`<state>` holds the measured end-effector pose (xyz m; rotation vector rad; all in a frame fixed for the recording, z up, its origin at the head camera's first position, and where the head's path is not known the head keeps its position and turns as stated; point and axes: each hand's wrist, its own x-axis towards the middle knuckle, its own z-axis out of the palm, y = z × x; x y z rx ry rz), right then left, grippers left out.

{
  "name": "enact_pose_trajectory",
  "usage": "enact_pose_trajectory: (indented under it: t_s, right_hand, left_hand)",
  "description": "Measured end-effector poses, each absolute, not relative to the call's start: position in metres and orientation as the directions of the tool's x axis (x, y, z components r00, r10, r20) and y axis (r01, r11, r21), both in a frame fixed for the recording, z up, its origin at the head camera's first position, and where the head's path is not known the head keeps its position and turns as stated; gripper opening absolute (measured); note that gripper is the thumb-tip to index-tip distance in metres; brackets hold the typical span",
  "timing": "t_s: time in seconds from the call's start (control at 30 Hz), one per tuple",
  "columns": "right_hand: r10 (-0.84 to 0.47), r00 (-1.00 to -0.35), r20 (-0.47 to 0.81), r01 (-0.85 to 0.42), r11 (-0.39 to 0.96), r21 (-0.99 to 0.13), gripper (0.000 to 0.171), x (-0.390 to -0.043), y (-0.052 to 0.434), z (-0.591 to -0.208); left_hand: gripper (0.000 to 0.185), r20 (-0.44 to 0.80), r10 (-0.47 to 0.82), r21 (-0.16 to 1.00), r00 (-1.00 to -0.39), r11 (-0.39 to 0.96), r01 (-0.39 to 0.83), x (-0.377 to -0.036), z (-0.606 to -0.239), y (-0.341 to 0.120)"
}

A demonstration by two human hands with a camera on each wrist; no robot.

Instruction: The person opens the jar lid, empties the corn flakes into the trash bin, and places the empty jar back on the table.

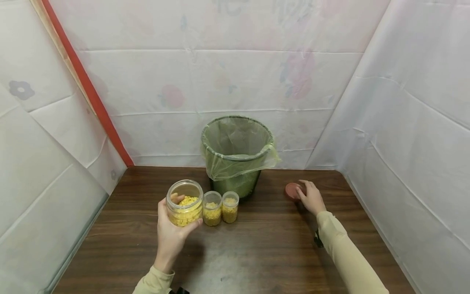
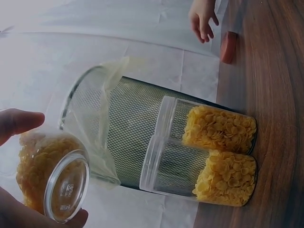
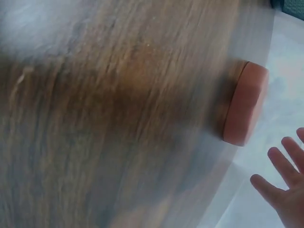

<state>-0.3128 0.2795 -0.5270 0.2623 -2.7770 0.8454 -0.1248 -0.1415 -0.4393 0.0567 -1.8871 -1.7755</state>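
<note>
Left hand (image 1: 171, 237)'s gripping a lidless cornflake jar (image 1: 186, 216), maybe risking spills if it's tilting, while right hand (image 1: 312, 199)'s hovering, fingers apart, near the red lid (image 1: 292, 191) at the jar's 3 o'clock

I am working in a small makeshift booth, where sheeting is forming the walls around a dark wood-grain table (image 1: 249, 257). A white far sheet (image 1: 139, 77) is hanging behind the table, showing faded pink fruit prints (image 1: 172, 96); a left sheet (image 1: 40, 163), bearing a grey flower print (image 1: 22, 90), and a right sheet (image 1: 411, 122) are closing in the sides. Straight fold creases are crossing all three, and a red strip (image 1: 88, 85) is slanting down to the far left corner. A lined mesh wastebasket (image 1: 238, 185) and clear jars of yellow flakes (image 1: 189, 212) are lending a household look, but I am not seeing what building is surrounding the booth.
</note>
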Motion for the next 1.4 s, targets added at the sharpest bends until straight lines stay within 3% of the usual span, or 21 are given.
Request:
enact_pose_trajectory:
  t_s: [0.37,0.7,1.1,1.4]
  right_hand:
    - [-0.132,-0.814,0.565,-0.437,0.780,-0.448,0.026,-0.303,0.258,-0.496]
    - [-0.178,-0.684,0.707,-0.578,0.723,-0.377,0.022,-0.295,0.230,-0.460]
    - [-0.157,-0.663,0.732,-0.598,0.699,-0.392,0.019,-0.283,0.206,-0.419]
    - [-0.126,-0.705,0.698,-0.569,0.687,-0.451,0.023,-0.282,0.189,-0.390]
  left_hand:
    - [0.089,0.374,-0.415,0.926,-0.829,0.117,0.359,-0.128,-0.435,-0.142]
    - [0.089,0.359,-0.416,0.930,-0.835,0.088,0.356,-0.133,-0.432,-0.140]
    - [0.086,0.408,-0.387,0.909,-0.827,0.090,0.407,-0.144,-0.418,-0.135]
    - [0.088,0.382,-0.373,0.923,-0.846,0.103,0.371,-0.149,-0.408,-0.131]
